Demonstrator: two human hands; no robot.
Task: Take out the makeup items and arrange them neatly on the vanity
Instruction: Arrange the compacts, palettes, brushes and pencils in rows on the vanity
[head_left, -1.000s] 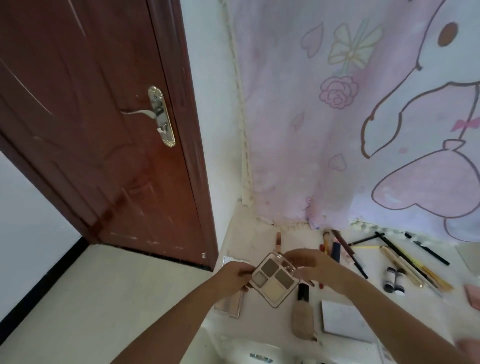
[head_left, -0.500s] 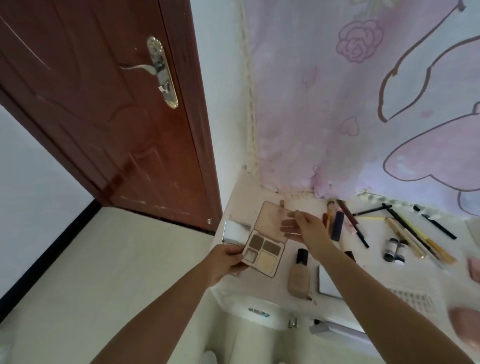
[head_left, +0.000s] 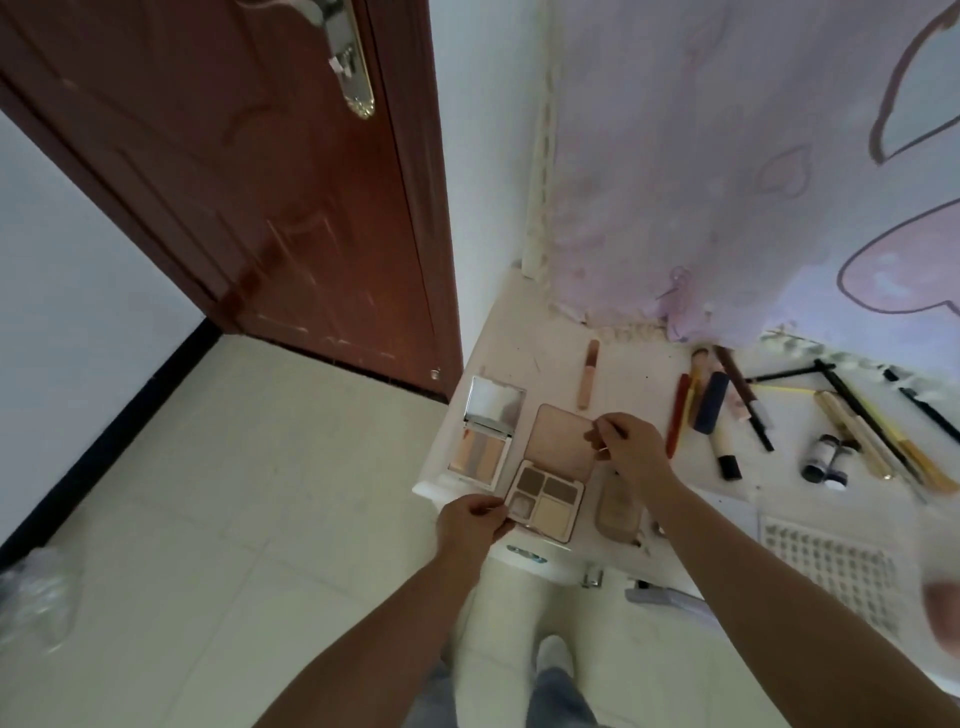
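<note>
a: where's the eyeshadow palette (head_left: 551, 480) sitting?

b: lying open on the near left part of the white counter (head_left: 498, 332), four pans toward me, pink lid flat behind them. my left hand (head_left: 470, 525) is on its near left corner — fingers curled round that edge, pinching it.

a: and the right one?

b: my right hand (head_left: 626, 447) is over the lid's right edge. the fingers are drawn together on a thin little stick, an applicator (head_left: 605, 427) by the look of it; it's too small for me to say more. whether the hand touches the lid, i can't tell.

a: what's around it?

b: just left of the palette is a second open compact (head_left: 485, 434), mirror up, at the counter's left edge. just right of it lies a beige foundation bottle (head_left: 615, 512), partly under my right forearm. behind the lid, apart from it, a slim pink tube (head_left: 588, 381). further right — a red pencil (head_left: 677, 415), a navy tube (head_left: 710, 402), two small dark jars (head_left: 828, 460) and a spread of long pencils and brushes (head_left: 878, 431). a white grid tray (head_left: 826, 569) is at the near right.
</note>
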